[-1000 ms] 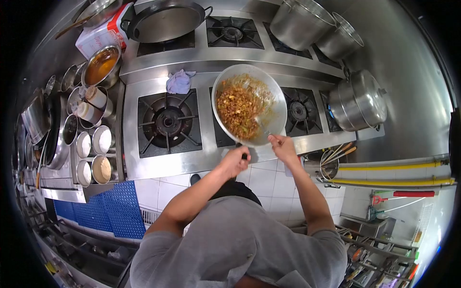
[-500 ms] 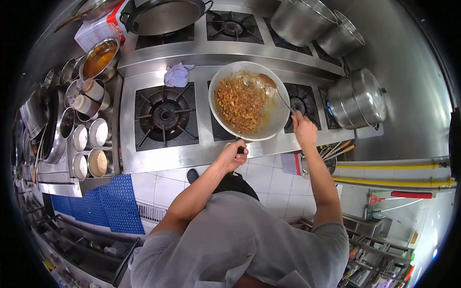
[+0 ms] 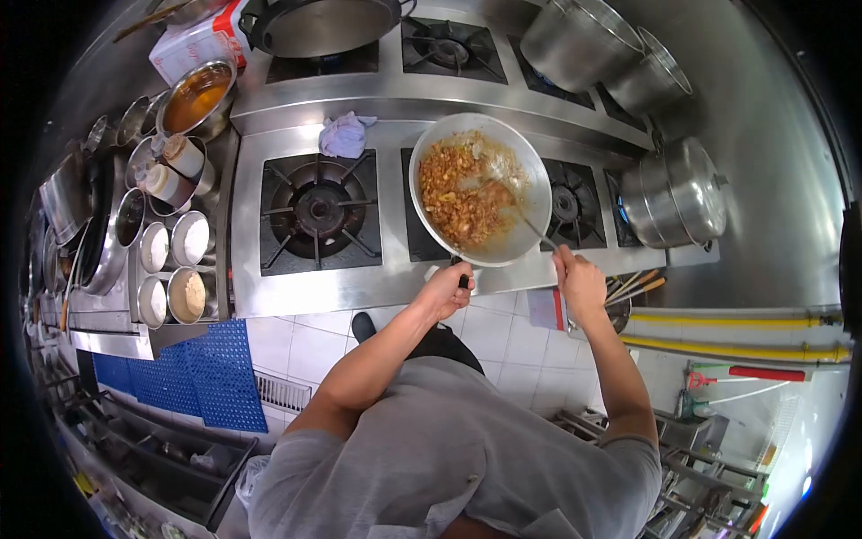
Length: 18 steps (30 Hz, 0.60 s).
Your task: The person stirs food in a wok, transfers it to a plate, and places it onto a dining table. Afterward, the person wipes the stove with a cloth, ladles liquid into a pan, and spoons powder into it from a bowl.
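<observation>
A wide, light-coloured pan (image 3: 532, 212) sits over the middle front burner. Browned chopped food (image 3: 453, 193) fills its left and centre, and the right side of the pan is smeared with sauce. My left hand (image 3: 448, 289) is closed round the pan's dark handle at the near rim. My right hand (image 3: 582, 283) grips the thin handle of a metal ladle (image 3: 535, 232) whose head is down in the food, partly covered. To the left of the pan is a bare burner (image 3: 319, 208), with a crumpled lilac cloth (image 3: 346, 135) behind it.
Big steel pots (image 3: 584, 40) and a black wok (image 3: 325, 27) stand on the raised rear burners. A lidded pot (image 3: 678, 193) is at the right. At the left are a bowl of orange liquid (image 3: 196, 99), squeeze bottles (image 3: 171, 184) and tins of powder (image 3: 189, 238). Utensils (image 3: 633, 287) stand near the front edge.
The ladle head has moved from the pan's far right down into the middle of the food, spreading it. My right hand has come slightly nearer my body.
</observation>
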Each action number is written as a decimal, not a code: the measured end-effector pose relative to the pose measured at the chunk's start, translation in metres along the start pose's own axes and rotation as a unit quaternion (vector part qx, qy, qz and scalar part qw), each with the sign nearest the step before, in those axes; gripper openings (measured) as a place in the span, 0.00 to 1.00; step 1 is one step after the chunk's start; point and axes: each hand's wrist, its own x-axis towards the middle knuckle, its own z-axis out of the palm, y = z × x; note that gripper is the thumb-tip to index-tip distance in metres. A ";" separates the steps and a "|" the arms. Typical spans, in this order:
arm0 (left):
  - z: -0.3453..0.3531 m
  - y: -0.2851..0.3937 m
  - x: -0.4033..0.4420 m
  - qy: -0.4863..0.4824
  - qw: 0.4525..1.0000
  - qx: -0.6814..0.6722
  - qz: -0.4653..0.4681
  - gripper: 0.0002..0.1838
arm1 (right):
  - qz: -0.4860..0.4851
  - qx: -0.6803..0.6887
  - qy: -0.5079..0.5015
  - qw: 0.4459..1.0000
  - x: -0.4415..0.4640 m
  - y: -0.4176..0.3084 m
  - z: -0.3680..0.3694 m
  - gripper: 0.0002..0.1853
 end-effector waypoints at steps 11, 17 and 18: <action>0.011 -0.012 -0.001 0.001 0.999 0.039 0.020 0.07 | 0.146 0.386 -0.131 0.901 -0.049 -0.061 0.060 0.19; 0.006 -0.006 -0.028 0.009 0.997 0.071 0.008 0.06 | 0.225 0.469 -0.165 0.838 0.034 -0.076 0.075 0.19; 0.003 0.000 -0.024 0.009 0.997 0.075 0.008 0.06 | 0.225 0.471 -0.162 0.837 0.035 -0.066 0.076 0.19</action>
